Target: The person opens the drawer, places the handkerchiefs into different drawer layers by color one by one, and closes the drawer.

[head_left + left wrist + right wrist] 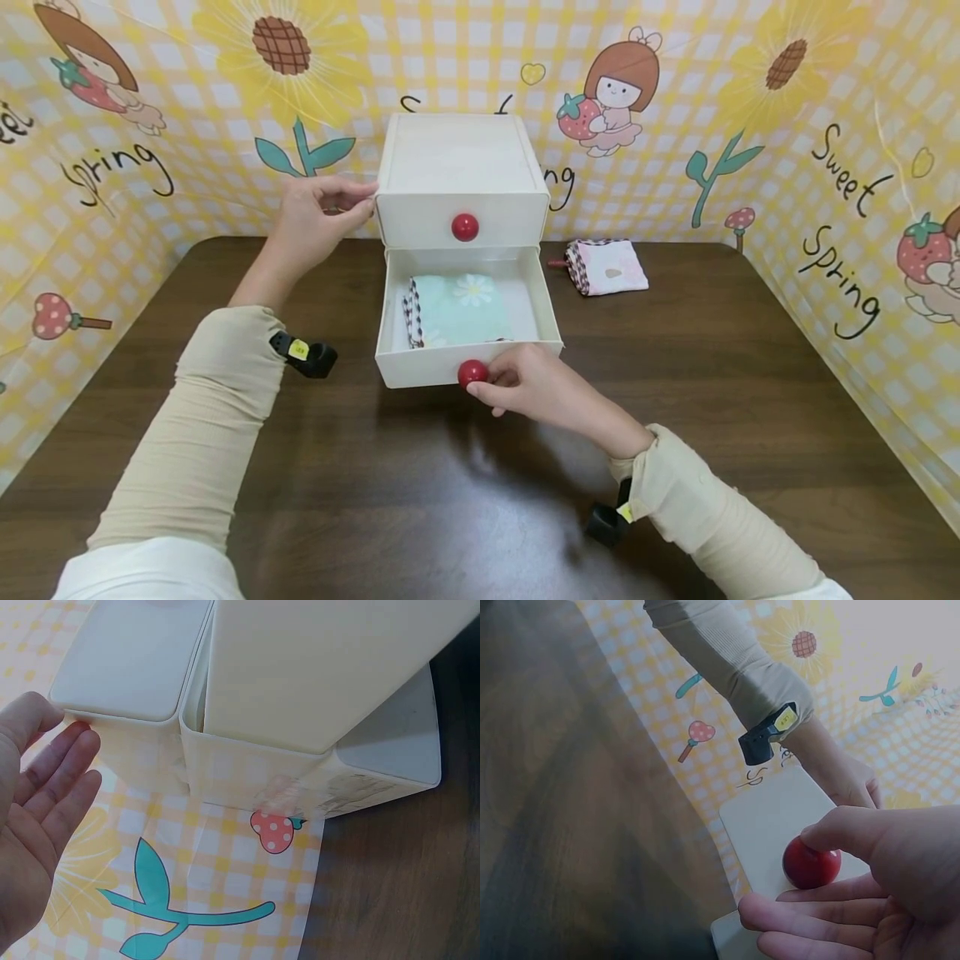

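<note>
A cream drawer cabinet (461, 154) stands at the back of the table. Its lower visible drawer (420, 367) is pulled out, and inside lies a folded mint-green cloth (468, 308) with a daisy print and checked edging. Thumb and index finger of my right hand (536, 387) pinch the red knob (811, 862) of that drawer, while its other fingers extend below. At the cabinet's upper left front corner, my left hand (315, 221) touches the edge with its fingertips. The drawer above, with its own red knob (465, 227), is closed.
To the right of the cabinet, a folded pink-and-white cloth (609, 267) with checked edging lies on the dark wood table (712, 400). A yellow checked curtain (465, 50) with printed flowers and figures surrounds the table's back and sides.
</note>
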Demonstrator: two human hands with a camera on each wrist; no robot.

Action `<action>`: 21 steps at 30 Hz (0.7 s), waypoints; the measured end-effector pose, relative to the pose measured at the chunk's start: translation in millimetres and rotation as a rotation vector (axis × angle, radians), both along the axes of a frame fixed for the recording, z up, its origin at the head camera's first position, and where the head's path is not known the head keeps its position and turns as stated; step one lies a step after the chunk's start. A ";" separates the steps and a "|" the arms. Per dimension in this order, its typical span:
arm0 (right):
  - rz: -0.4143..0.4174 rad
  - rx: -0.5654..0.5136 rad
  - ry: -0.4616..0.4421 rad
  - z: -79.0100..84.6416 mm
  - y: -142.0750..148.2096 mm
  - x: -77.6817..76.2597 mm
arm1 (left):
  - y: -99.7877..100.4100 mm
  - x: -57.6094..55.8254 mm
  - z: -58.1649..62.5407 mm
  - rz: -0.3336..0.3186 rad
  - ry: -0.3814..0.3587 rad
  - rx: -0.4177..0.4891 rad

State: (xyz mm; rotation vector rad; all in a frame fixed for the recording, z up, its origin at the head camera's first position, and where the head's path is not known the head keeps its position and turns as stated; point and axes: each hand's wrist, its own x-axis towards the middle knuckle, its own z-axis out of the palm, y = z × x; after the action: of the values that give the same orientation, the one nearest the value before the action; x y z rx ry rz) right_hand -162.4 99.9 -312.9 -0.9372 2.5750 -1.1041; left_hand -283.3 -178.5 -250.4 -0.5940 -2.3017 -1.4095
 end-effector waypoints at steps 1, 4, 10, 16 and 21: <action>-0.001 0.001 -0.008 0.3 -0.1 -0.5 | 0.0 0.0 -0.1 0.001 0.000 -0.002; -0.005 0.009 -0.015 0.8 -0.7 -2.3 | -0.1 0.3 0.0 0.009 0.001 -0.011; -0.014 0.021 -0.008 0.5 -1.0 -7.7 | -0.7 -0.5 -0.5 0.016 0.002 -0.025; -0.021 0.020 -0.017 -0.2 -0.8 -12.6 | -1.2 -1.6 -1.1 0.015 0.009 -0.028; -0.017 0.014 -0.025 -0.7 -0.8 -15.6 | -1.4 -2.1 -1.1 0.017 0.009 -0.033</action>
State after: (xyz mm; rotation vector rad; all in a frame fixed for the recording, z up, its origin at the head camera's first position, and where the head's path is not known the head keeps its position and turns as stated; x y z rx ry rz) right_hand -178.0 99.1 -313.7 -0.8937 2.5723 -1.0933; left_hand -285.4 -179.9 -251.5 -0.5887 -2.3214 -1.3609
